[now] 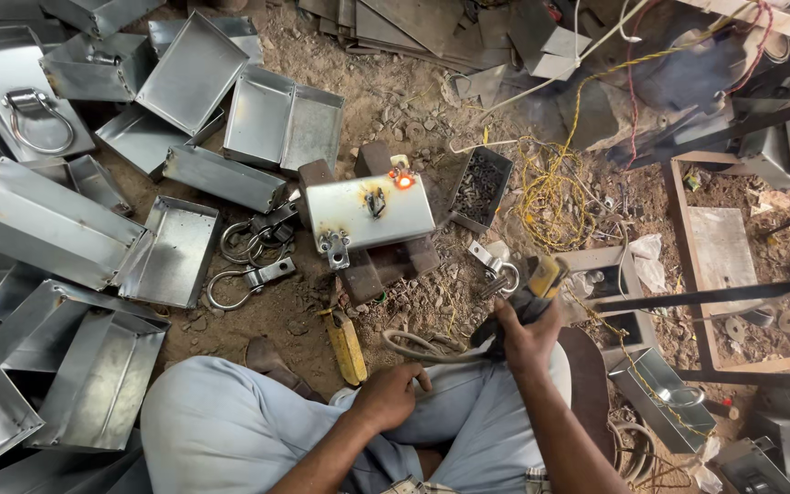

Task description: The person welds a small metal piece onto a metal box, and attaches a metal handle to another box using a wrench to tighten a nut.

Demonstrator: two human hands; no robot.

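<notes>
On dirt floor (395,101), right hand (525,337) grips electrode holder (534,291) angled up-right.

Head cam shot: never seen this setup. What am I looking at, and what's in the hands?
One view only, from a camera worn on the person's head, looking down at their lap and a dirt floor. No machine: two bare hands. The right hand grips a welding electrode holder with a cable. The left hand rests on the knee, holding nothing. In front lies a metal box on a block, one spot on it glowing orange. Shiny metal trays pile up on the left; metal rings and a yellow-handled tool lie nearby.
</notes>
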